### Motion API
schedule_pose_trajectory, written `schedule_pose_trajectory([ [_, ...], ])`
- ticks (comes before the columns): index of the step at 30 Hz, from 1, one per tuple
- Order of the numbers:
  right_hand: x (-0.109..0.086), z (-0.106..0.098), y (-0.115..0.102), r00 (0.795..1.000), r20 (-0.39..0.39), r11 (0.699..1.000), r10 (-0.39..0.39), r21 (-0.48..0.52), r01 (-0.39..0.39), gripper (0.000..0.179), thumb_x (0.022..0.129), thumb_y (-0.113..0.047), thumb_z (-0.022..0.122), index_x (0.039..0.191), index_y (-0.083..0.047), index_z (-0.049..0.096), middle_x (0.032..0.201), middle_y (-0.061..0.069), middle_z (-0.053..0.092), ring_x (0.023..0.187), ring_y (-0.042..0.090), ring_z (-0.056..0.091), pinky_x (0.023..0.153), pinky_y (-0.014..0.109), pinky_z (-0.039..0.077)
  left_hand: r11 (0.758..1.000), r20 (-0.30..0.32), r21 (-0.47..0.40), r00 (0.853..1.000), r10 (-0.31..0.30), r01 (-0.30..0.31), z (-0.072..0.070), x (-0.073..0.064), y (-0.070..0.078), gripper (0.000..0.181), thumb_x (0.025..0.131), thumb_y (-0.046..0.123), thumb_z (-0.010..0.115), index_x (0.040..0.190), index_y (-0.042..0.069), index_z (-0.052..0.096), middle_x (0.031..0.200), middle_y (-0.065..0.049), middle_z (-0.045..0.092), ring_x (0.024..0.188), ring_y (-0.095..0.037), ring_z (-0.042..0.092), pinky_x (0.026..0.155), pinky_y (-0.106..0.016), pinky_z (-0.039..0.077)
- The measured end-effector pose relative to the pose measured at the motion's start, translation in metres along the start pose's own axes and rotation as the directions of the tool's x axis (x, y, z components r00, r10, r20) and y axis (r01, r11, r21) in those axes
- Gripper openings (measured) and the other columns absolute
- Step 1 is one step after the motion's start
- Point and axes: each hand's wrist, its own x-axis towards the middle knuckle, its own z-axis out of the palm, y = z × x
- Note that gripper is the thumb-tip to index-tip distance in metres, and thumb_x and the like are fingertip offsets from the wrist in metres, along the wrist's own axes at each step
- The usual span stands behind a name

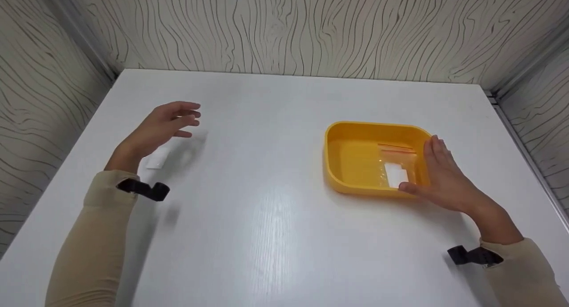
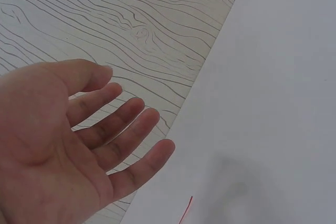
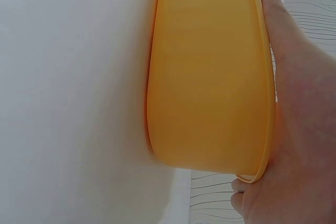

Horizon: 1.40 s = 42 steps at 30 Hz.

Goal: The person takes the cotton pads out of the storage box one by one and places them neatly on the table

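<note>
My left hand [image 1: 162, 127] hovers over the left part of the table, fingers loosely bent and nothing in them. Below its wrist lies a small clear plastic bag [image 1: 156, 160], partly hidden by the hand; a thin red line [image 2: 186, 211] shows on the table in the left wrist view. My right hand [image 1: 449, 180] rests on the right end of a yellow tray [image 1: 335, 165], thumb on the front rim and straight fingers along the right rim. Inside the tray lies a clear zip bag [image 1: 398, 157] with red strips and white pieces [image 1: 394, 175].
The white table [image 1: 249, 173] reaches back to a panel [image 1: 284, 31] with a wood-line pattern. Similar panels stand at the left and right. Black camera mounts [image 1: 144, 189] are strapped to both wrists over beige sleeves [image 1: 95, 240].
</note>
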Motion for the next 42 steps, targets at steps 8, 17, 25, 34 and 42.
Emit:
schedule_pose_trajectory([
  [8,0.0,0.0,0.001,1.0,-0.001,1.0,-0.011,-0.004,0.011,0.125,0.09,-0.055,0.07,0.153,0.012,-0.015,0.162,0.029,-0.023,0.15,0.046,-0.021,0.122,0.054,-0.011,1.0,0.031,-0.01,0.999,0.028,-0.028,0.012,0.006,0.01,0.046,0.107,0.022,0.055,0.149,0.005,0.047,0.145,-0.016,0.05,0.129,-0.026,0.054,0.101,-0.036,0.053],
  [17,0.0,0.0,0.001,1.0,0.004,1.0,-0.005,0.003,0.005,0.126,0.09,-0.056,0.07,0.153,0.012,-0.016,0.162,0.029,-0.024,0.15,0.046,-0.021,0.122,0.056,-0.009,0.998,0.076,-0.021,0.995,0.069,-0.067,0.023,0.013,0.019,0.047,0.106,0.022,0.057,0.148,0.004,0.048,0.143,-0.014,0.053,0.128,-0.026,0.055,0.1,-0.036,0.054],
  [25,-0.001,0.001,0.001,1.0,-0.004,1.0,0.001,0.009,-0.001,0.127,0.089,-0.055,0.071,0.153,0.011,-0.017,0.162,0.029,-0.024,0.149,0.047,-0.02,0.122,0.058,-0.008,0.995,0.106,-0.049,0.99,0.092,-0.088,0.033,0.02,0.029,0.046,0.106,0.02,0.056,0.148,0.003,0.047,0.141,-0.015,0.054,0.128,-0.027,0.055,0.1,-0.037,0.054],
  [34,-0.002,0.002,0.003,0.999,-0.01,0.999,-0.031,-0.009,0.031,0.123,0.091,-0.053,0.07,0.152,0.014,-0.014,0.161,0.029,-0.025,0.149,0.048,-0.021,0.122,0.052,-0.013,0.99,0.139,-0.085,0.983,0.12,-0.109,0.046,0.029,0.037,0.046,0.105,0.02,0.057,0.147,0.003,0.048,0.142,-0.016,0.054,0.127,-0.028,0.057,0.099,-0.039,0.054],
  [42,-0.001,0.001,0.001,0.999,-0.008,0.999,-0.032,-0.011,0.032,0.124,0.091,-0.054,0.069,0.152,0.014,-0.014,0.161,0.03,-0.025,0.149,0.047,-0.021,0.122,0.053,-0.012,0.988,0.165,-0.108,0.978,0.131,-0.114,0.058,0.037,0.044,0.045,0.105,0.021,0.058,0.147,0.006,0.05,0.14,-0.011,0.057,0.127,-0.028,0.058,0.099,-0.04,0.054],
])
